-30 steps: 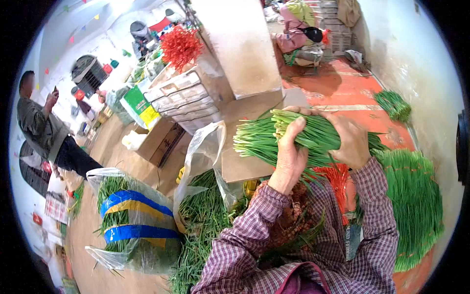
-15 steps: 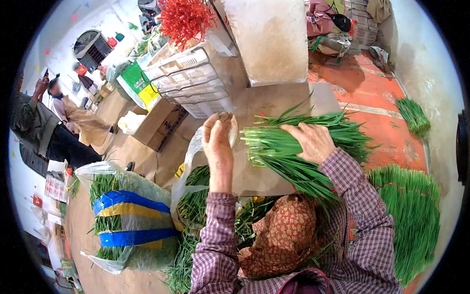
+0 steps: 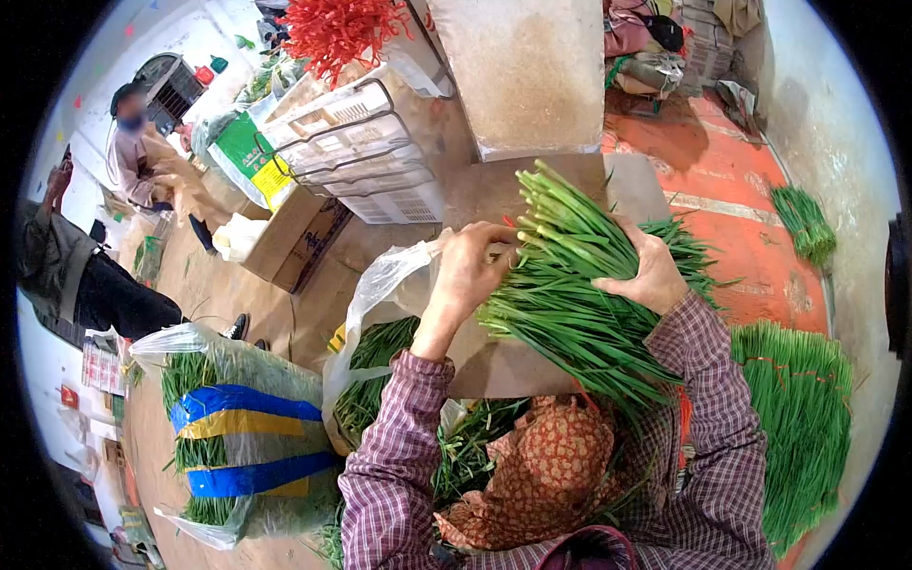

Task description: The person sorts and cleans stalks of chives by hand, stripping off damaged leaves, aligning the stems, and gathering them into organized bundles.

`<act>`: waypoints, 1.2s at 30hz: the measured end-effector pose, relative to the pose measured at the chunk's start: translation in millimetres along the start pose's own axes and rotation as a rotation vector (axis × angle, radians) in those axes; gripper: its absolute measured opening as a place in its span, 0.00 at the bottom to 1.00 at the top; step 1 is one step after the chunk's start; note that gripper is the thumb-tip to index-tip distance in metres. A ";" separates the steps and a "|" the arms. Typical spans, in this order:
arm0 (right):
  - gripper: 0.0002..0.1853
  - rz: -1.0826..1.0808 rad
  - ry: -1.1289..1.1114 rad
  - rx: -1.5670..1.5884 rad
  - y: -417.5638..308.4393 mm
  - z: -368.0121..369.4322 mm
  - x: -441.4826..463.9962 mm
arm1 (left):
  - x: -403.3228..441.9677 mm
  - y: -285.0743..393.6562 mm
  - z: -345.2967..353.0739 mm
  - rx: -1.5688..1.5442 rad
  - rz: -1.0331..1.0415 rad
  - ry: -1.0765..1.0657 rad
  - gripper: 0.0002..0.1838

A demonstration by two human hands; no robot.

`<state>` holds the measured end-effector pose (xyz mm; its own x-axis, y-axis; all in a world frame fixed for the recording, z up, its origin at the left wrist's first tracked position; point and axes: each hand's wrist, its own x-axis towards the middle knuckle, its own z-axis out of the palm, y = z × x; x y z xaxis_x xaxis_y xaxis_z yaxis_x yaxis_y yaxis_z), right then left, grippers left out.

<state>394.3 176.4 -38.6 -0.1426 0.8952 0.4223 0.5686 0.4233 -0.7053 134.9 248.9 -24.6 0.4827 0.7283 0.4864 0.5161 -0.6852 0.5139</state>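
My right hand (image 3: 651,271) is closed around a bunch of garlic chives (image 3: 570,209), thumb across the leaves, with the pale stalk ends tilted up and away. More chives (image 3: 532,304) lie loose under it on a brown board (image 3: 503,366). My left hand (image 3: 475,266) is at the left edge of the stalks, fingers curled in a pinch; what is between them is hidden. Close by the left wrist hangs a clear plastic bag (image 3: 366,304).
A packed bag of greens with blue and yellow bands (image 3: 256,427) stands left. Tied chives (image 3: 798,418) lie right, a smaller bundle (image 3: 803,223) by the wall. Ahead are a white crate (image 3: 351,152), red ties (image 3: 342,33) and a cardboard box (image 3: 299,237). Two people are at left.
My left hand has come down and right to the stalks. My right hand has tilted part of the bunch upward, pale ends now pointing away. The seated person at left now sits more upright.
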 end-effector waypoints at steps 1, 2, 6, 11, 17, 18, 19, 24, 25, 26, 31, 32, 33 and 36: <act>0.41 -0.005 -0.006 -0.002 -0.2 1.1 0.3 | 1.8 -3.3 4.6 0.013 -0.038 -0.061 0.13; 0.41 -0.003 -0.006 -0.002 0.3 1.7 0.4 | 2.7 -6.4 8.1 0.013 -0.038 -0.063 0.13; 0.41 0.017 -0.022 -0.025 1.8 2.7 2.1 | 6.2 -9.0 16.4 -0.008 -0.081 -0.145 0.16; 0.41 0.020 -0.024 -0.014 3.4 4.4 2.8 | 5.3 -10.6 21.4 -0.179 -0.167 -0.126 0.15; 0.41 0.036 -0.039 0.021 1.8 2.7 3.1 | 0.9 -34.4 29.7 -0.278 -0.293 -0.093 0.11; 0.41 0.018 -0.027 0.016 2.9 3.5 3.0 | 1.8 -29.1 25.2 -0.277 -0.293 -0.093 0.11; 0.41 -0.001 -0.014 0.010 3.7 3.9 2.9 | 3.6 -19.2 17.5 -0.473 -0.390 -0.047 0.10; 0.42 0.004 -0.039 -0.055 4.0 3.5 3.4 | -16.2 -15.2 -28.8 -0.962 -0.539 0.120 0.14; 0.42 0.016 -0.061 -0.081 4.2 3.2 3.3 | -28.9 -12.0 -38.6 -1.000 -0.509 0.140 0.14; 0.42 0.015 -0.060 -0.081 0.8 3.3 4.2 | -42.4 -9.7 -48.5 -1.037 -0.479 0.159 0.14; 0.48 -0.104 -0.250 -0.468 -16.1 17.3 4.1 | -73.1 39.3 -103.4 -0.234 -0.462 -0.225 0.17; 0.49 -0.139 -0.243 -0.503 -17.4 20.2 4.1 | -74.4 44.4 -107.3 0.090 -0.382 -0.317 0.16; 0.49 -0.142 -0.244 -0.503 -19.2 20.7 5.7 | -77.0 45.2 -106.2 0.145 -0.265 -0.230 0.13; 0.52 -0.080 -0.255 -0.529 -22.5 18.3 7.5 | -57.8 76.8 -95.3 0.182 -0.075 -0.089 0.23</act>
<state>365.7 176.2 -30.0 -0.3544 0.8966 0.2657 0.8655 0.4221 -0.2697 79.2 153.9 54.1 0.4947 0.7801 0.3830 0.6681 -0.6232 0.4065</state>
